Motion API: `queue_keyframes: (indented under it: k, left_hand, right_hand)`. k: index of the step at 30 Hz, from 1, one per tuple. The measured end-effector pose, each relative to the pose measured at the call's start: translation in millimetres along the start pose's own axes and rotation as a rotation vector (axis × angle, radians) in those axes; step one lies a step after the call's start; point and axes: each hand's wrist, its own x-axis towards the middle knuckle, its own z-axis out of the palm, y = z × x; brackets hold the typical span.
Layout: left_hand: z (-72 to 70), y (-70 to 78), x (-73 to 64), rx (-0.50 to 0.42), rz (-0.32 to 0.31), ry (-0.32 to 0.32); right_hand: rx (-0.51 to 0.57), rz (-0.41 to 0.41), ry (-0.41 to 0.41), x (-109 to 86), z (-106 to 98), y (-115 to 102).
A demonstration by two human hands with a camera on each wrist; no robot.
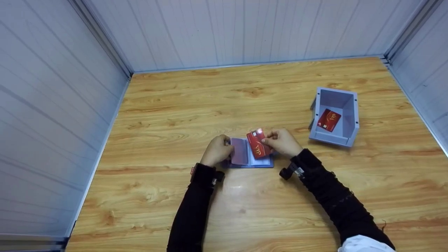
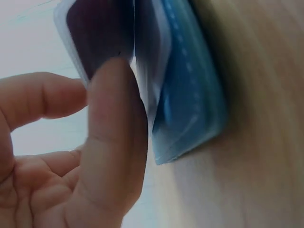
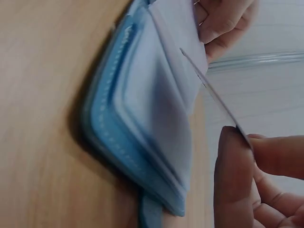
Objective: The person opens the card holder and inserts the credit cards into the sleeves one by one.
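A blue card holder [image 3: 107, 111] with clear plastic sleeves lies spread on the table. My left hand [image 1: 217, 150] pinches a sleeve page [image 2: 102, 33] between thumb and finger, lifting it away from the cover in the left wrist view. With thumb and forefinger my right hand [image 1: 282, 142] holds a red VIP card [image 1: 257, 145] by its edge, tilted over the right-hand side of the holder. The right wrist view shows that card [image 3: 216, 97] edge-on, close above the sleeves.
To the right stands a grey plastic bin [image 1: 330, 138] with another red VIP card [image 1: 329, 120] inside. The wooden table [image 1: 168, 115] is bounded by pale panel walls [image 1: 245, 31] at the back and both sides.
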Motion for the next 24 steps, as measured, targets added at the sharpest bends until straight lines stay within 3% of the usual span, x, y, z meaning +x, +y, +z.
queue_keyframes:
  k: [7,16,24]
  left_hand:
    - [0.2,-3.2,3.0,-0.182,-0.091,-0.072]
    - [-0.3,-6.6,3.7,-0.234,-0.111,-0.097]
    - [1.3,-8.1,5.0,-0.272,-0.117,-0.093]
  right_hand:
    - [0.037,0.032,-0.041,0.8,7.1,4.4]
    - [0.020,0.041,-0.038,0.5,12.8,4.7]
    - [-0.070,0.042,-0.047,0.1,15.3,3.8]
